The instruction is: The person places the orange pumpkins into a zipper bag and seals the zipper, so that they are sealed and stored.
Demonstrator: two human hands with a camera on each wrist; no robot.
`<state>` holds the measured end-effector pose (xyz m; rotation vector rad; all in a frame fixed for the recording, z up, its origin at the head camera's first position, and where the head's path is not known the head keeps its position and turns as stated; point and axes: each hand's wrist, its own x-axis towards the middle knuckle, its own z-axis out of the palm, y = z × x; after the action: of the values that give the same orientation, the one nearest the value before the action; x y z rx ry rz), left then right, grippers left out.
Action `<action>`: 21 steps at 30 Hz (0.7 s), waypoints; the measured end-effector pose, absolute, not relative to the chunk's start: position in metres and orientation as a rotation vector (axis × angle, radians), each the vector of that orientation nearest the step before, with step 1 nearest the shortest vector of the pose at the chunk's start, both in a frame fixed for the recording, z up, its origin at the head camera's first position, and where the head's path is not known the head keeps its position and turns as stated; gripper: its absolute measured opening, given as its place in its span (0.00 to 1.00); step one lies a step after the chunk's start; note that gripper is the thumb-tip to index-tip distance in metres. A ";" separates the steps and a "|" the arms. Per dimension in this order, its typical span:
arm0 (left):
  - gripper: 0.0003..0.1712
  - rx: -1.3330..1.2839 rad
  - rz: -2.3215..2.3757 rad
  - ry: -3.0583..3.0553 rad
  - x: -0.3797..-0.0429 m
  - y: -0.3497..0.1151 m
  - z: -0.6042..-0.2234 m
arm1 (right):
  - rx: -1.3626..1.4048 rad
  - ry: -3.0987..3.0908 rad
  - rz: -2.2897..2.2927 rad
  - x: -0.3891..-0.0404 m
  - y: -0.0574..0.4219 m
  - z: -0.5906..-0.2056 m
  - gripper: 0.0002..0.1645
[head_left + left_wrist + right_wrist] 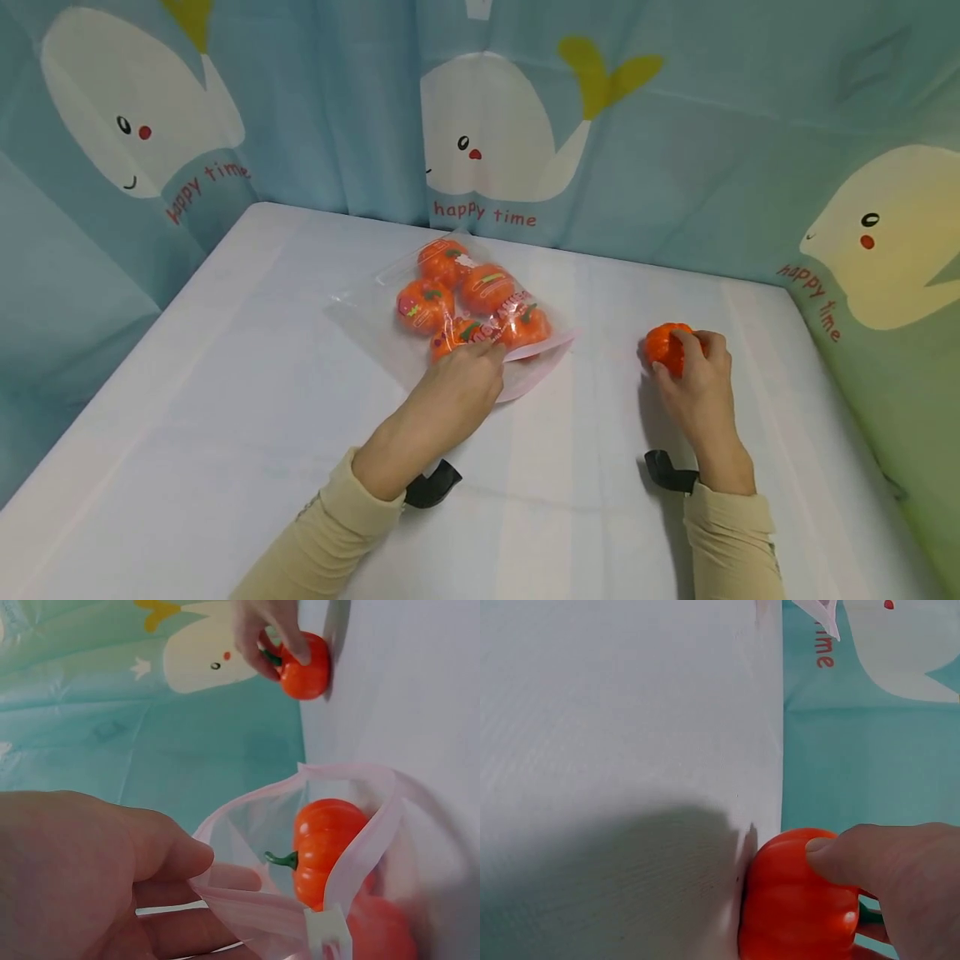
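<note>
On the left of the table's middle, a clear plastic zip bag (pixel 367 312) with a pink edge lies with several small orange pumpkins (pixel 487 289) inside. My left hand (pixel 461 387) pinches the near rim of the bag between thumb and fingers. In the left wrist view the bag's mouth (pixel 367 859) gapes, and a pumpkin with a green stem (pixel 326 840) shows within. Over to the right, my right hand (pixel 701 387) grips another orange pumpkin (pixel 662 348) from above, thumb on its near side. That pumpkin (pixel 795 900) appears to touch the tabletop.
A white-covered table (pixel 225 400) carries everything. Behind it and at both sides hangs a blue-green curtain (pixel 360 108) printed with whales. Black curved pieces (pixel 435 485) stick out by both wrists, near the beige sleeves (pixel 731 533).
</note>
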<state>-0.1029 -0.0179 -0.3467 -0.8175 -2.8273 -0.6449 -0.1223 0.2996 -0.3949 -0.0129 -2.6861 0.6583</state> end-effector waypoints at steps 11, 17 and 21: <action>0.04 -0.832 -0.614 -2.811 -0.105 -0.017 -0.345 | -0.068 -2.662 0.679 -0.124 0.300 -0.392 0.22; 0.01 -0.845 -0.600 -2.806 -0.104 -0.018 -0.345 | -0.040 -2.647 0.675 -0.123 0.296 -0.392 0.20; 0.06 -0.840 -0.607 -2.818 -0.104 -0.018 -0.346 | -0.020 -2.666 0.663 -0.124 0.295 -0.393 0.20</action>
<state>-0.1041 -0.0181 -0.3464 -0.8401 -2.8183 -0.6073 -0.1242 0.2953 -0.3934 -0.0197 -2.6659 0.6633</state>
